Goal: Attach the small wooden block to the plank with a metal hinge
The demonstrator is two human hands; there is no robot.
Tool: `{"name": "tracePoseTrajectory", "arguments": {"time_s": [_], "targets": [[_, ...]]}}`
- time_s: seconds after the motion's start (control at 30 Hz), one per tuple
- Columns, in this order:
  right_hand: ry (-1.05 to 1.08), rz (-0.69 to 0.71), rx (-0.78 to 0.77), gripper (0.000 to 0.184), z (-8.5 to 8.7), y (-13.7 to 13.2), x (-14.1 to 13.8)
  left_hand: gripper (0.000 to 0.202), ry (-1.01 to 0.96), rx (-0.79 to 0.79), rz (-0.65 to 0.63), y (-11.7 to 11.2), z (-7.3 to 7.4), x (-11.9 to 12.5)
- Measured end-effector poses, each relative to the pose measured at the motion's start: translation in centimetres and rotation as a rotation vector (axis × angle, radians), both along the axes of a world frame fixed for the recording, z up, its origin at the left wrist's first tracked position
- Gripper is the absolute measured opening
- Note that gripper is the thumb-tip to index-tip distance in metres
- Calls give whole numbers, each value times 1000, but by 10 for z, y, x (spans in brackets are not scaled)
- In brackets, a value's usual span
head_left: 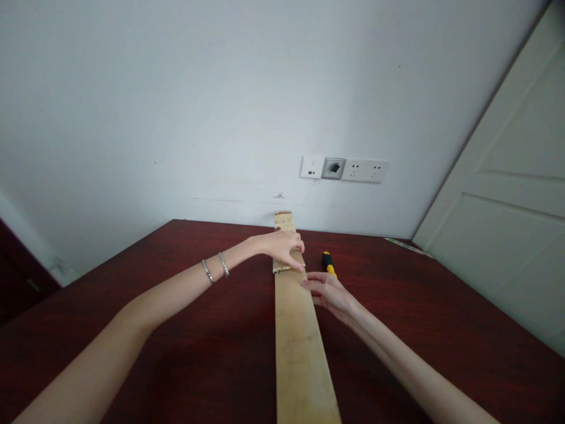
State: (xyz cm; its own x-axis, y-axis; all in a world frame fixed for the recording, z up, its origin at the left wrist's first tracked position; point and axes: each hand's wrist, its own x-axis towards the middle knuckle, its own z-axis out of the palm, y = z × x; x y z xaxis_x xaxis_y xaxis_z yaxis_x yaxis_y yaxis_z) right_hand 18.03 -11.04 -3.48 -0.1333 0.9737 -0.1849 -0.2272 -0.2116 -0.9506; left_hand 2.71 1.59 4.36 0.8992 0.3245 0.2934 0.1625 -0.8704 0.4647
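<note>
A long pale wooden plank (298,347) lies on the dark red table (185,330), running away from me toward the wall. A shorter wooden piece (285,222) lies on top of its far end. My left hand (282,247) rests on that short piece, fingers curled over its near edge, two bracelets on the wrist. My right hand (329,292) lies with fingers stretched flat against the plank's right edge. A yellow-and-black tool handle (328,262) lies just behind my right hand.
A white wall with a row of sockets (344,169) stands behind the table. A white door (507,206) is on the right. A thin pale strip (408,246) lies at the table's far right corner.
</note>
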Motion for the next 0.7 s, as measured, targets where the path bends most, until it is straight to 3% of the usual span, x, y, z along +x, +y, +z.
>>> {"name": "tracePoseTrajectory", "arguments": {"time_s": [0.1,0.33,0.57,0.7], "targets": [[2,18,9,24,0,-1,-1,45,102,14,6,7,-7,6],[5,16,-13,25,3,-2,-2,67,459,251,-28,0,-5,10],[12,28,-12,25,-1,-1,0,79,454,201,-16,5,-6,8],[4,9,-23,22,-3,1,1,60,400,171,-15,12,3,2]]}}
